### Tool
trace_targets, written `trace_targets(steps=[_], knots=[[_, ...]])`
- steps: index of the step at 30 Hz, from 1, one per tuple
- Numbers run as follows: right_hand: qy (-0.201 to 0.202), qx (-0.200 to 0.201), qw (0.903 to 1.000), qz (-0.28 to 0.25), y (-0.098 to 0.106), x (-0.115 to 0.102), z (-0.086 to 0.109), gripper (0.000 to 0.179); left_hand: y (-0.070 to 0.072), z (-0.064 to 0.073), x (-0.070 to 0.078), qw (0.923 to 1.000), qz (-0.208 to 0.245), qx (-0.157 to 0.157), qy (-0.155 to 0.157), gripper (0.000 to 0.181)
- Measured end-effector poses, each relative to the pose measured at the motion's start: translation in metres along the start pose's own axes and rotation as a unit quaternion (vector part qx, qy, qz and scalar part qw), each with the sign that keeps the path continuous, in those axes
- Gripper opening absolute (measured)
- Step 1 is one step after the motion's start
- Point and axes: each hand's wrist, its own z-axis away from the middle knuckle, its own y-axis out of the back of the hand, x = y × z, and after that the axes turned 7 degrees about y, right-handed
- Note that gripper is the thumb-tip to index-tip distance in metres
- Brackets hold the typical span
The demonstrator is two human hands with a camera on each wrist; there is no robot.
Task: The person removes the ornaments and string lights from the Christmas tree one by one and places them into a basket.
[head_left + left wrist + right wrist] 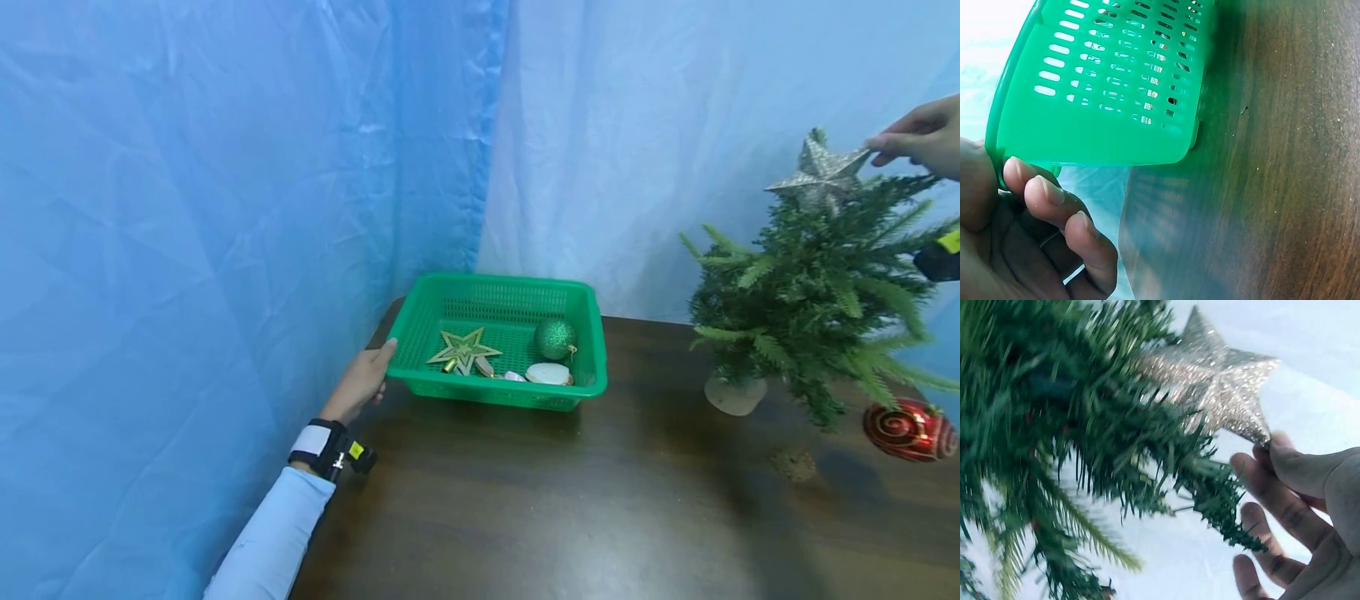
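Near the left corner of the green plastic basket [491, 387], my left hand [362, 382] grips the rim, thumb on top and fingers beneath, as the left wrist view shows. In the basket lie a gold-green star ornament [465, 350], a green glitter ball [556, 338], a white oval ornament [548, 374] and a few smaller pieces. At the right, my right hand [927, 140] pinches one point of a silver glitter star [821, 171] between thumb and forefinger. The star sits at the top of a small artificial Christmas tree [810, 283]; its other fingers spread beside a branch [1222, 519].
A red ball ornament [909, 429] with a swirl pattern hangs low on the tree's right side. The tree's pale base [735, 395] stands on the dark wooden table [600, 500]. Blue cloth [225, 208] drapes behind and to the left.
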Motion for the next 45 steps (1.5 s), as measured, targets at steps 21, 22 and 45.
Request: trace_targets(steps=[21, 22, 45], knots=[[0.073, 0.186, 0.9703, -0.136, -0.003, -0.034, 0.024, 0.020, 0.003, -0.007, -0.005, 0.9996, -0.004, -0.013, 0.024, 0.060], [0.071, 0.177, 0.9717, -0.139, -0.003, -0.037, 0.025, 0.015, 0.003, -0.008, -0.005, 0.9996, -0.003, -0.013, 0.024, 0.060], [0.076, 0.031, 0.9912, -0.104, -0.024, -0.132, 0.054, 0.050, 0.005, -0.013, -0.006, 0.9992, 0.017, -0.015, 0.032, 0.059]])
